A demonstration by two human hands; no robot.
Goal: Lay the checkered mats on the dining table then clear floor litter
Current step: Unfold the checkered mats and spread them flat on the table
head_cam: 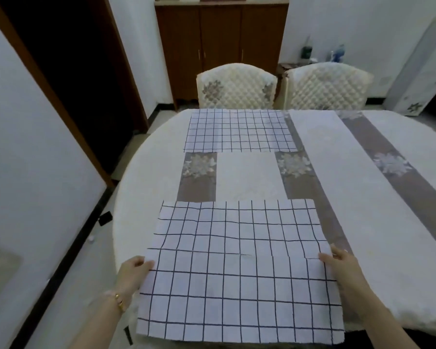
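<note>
A white mat with dark grid lines (239,268) lies on the near side of the dining table (141,172), its near edge at the table's rim. My left hand (132,272) grips its left edge and my right hand (341,264) grips its right edge. A second checkered mat (239,131) lies flat on the far side of the table, in front of a chair. On the floor to the left lie a small black piece of litter (105,218) and a small white scrap (91,239).
Two quilted cream chairs (237,85) (325,85) stand behind the table. A brown cabinet (222,46) is against the back wall, with a dark doorway (68,71) at left. A white panel (30,172) leans at the left. Bottles (335,52) stand at back right.
</note>
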